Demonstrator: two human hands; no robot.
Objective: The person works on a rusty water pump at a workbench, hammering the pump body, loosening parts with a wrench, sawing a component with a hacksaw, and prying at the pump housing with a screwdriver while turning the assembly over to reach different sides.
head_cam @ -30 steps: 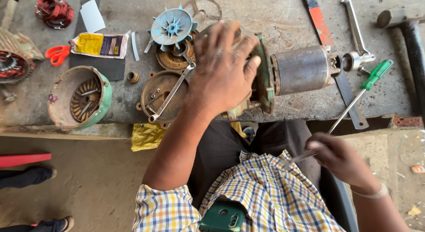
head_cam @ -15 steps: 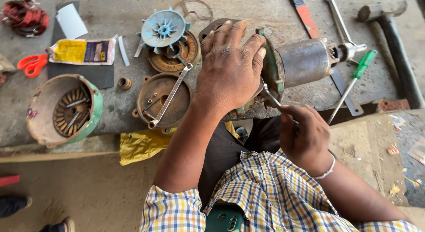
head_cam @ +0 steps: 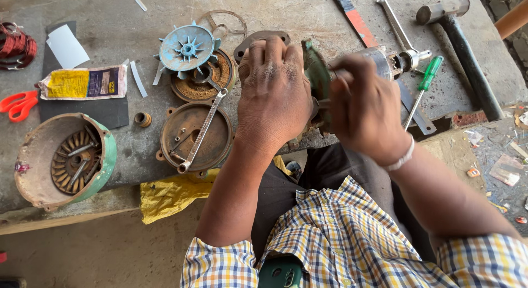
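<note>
My left hand (head_cam: 273, 95) lies flat on top of the green motor body (head_cam: 314, 73), fingers spread wide and pressing down, not pinching anything. My right hand (head_cam: 367, 109) sits just beside it, curled up tight against the side of the same motor body. Its fingers are pressed together around something thin, but I cannot tell what, because the hand hides it. The motor body rests on the grey surface (head_cam: 110, 24), between my two hands, near the edge closest to me. Its shiny metal end (head_cam: 385, 59) sticks out past my right grip. Just beyond that grip lie a green-handled screwdriver (head_cam: 422, 87), a silver wrench (head_cam: 397, 25) and a big hammer (head_cam: 462, 46). On the other side, just past my left grip, a rusty round cover (head_cam: 195, 136) lies flat with a long spanner (head_cam: 201, 131) resting across it. Above that sits a blue fan wheel (head_cam: 187, 48) on another rusty round part. Further out from the left grip is a green bowl-shaped housing (head_cam: 63, 158) with bolts inside, a small yellow packet (head_cam: 82, 83) and orange scissors (head_cam: 19, 103). A yellow bag (head_cam: 170, 194) hangs under the edge of the surface, below my left arm.
</note>
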